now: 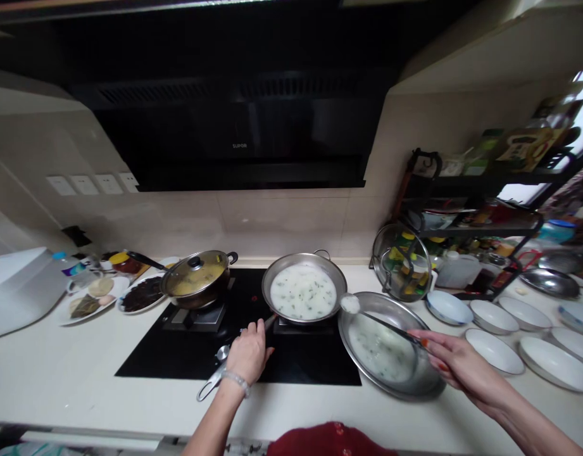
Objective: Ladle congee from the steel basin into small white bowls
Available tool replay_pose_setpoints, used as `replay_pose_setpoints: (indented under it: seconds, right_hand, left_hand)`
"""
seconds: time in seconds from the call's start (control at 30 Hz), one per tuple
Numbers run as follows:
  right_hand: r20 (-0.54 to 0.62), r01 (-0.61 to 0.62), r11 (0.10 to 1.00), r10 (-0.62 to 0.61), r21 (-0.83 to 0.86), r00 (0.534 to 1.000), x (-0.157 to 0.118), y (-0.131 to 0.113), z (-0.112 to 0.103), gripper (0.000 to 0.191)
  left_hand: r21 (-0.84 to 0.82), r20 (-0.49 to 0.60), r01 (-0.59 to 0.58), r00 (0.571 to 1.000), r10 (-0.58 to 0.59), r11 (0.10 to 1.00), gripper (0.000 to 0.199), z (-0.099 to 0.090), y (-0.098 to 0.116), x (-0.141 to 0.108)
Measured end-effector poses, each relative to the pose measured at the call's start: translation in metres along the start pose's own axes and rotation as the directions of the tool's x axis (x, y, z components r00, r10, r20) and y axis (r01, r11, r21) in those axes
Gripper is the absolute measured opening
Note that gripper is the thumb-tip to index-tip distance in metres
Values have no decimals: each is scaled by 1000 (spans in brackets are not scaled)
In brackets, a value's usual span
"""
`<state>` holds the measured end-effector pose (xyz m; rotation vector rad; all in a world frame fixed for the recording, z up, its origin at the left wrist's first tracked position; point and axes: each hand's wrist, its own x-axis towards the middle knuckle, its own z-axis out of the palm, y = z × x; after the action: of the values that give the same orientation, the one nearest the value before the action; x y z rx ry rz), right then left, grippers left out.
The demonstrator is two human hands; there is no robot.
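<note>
My left hand (pixel 248 350) is wrapped round the long handle of a shallow steel wok (pixel 267 282), whose metal loop end shows below my wrist. White soupy food with green bits (pixel 303 291) fills much of the wok, which sits on the right burner. My right hand (pixel 455 358) grips the dark handle of a ladle (pixel 388 326). The ladle's bowl holds white food and hangs over the near left rim of a wide steel basin (pixel 357 361), close to the wok's right edge. More white, green-flecked soup lies in the basin.
A lidded pan (pixel 196 278) stands on the left burner of the black cooktop (pixel 177 354). Plates of food (pixel 89 301) lie farther left. Several white bowls (pixel 493 351) crowd the right counter. A glass lid (pixel 400 261) leans before the spice rack (pixel 471 231). The range hood (pixel 238 126) hangs overhead.
</note>
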<state>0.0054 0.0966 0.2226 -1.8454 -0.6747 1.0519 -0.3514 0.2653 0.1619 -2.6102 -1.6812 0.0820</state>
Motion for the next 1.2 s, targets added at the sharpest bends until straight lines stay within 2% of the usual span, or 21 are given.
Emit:
replay_pose_setpoints:
  seconds: [0.07,0.13,0.23,0.3,0.37,0.43,0.5,0.57,0.63,0.73,0.8,0.9,0.97,1.1,1.2]
  right_hand:
    - [-71,2,998,-7,-64,997,0,17,-11,67]
    - [-132,49,988,-68,-147,989,5,37,-19,59]
    - [-171,199,913,-273,-357,947,13,69,-25,45]
    - [-155,236,779,-391,-581,907,16,90,-25,43]
    - [-101,186,583,-424,-791,900,15,108,-23,45]
    - [-37,140,390,-413,-910,910,12,121,-23,50]
    - [-12,126,293,-427,-948,904,10,124,-25,55]
    - [-57,112,327,-465,-938,883,11,117,-29,51]
    - [-142,129,458,-510,-880,848,12,100,-31,46]
    - [-229,251,639,-570,-727,789,14,67,-25,47]
    - [-209,337,678,-589,-654,781,14,44,-11,47]
    - [-67,474,659,-621,-584,781,17,17,22,47]
    - [35,544,613,-644,-573,764,24,3,47,46]
    - [189,563,518,-605,-644,774,51,-16,92,44]
    - [256,532,439,-545,-724,798,68,-25,116,45]
  left_hand:
    - [5,-2,-3,1000,3,1000,58,-1,0,0]
    - [8,-8,-4,1000,4,1000,57,-1,0,0]
    - [7,-6,-5,1000,5,1000,57,-1,0,0]
    - [6,-6,-7,1000,7,1000,57,0,0,1]
    - [6,-10,-13,1000,13,1000,57,1,-1,1]
    - [8,-17,-19,1000,19,1000,57,1,-1,1]
    - [11,-22,-21,1000,22,1000,58,2,-1,1]
    - [13,-24,-21,999,21,1000,58,3,-1,1]
    - [12,-19,-18,1000,19,1000,58,3,-1,1]
    - [13,-14,-11,1000,12,1000,59,3,0,1]
    - [15,-16,-11,1000,12,1000,60,3,0,2]
    - [10,-24,-13,1000,13,1000,60,5,0,2]
    - [6,-29,-10,1000,10,1000,60,5,0,3]
    - [-2,-28,-2,1000,2,1000,62,4,0,2]
    - [-2,-20,4,1000,-4,1000,62,1,1,1]
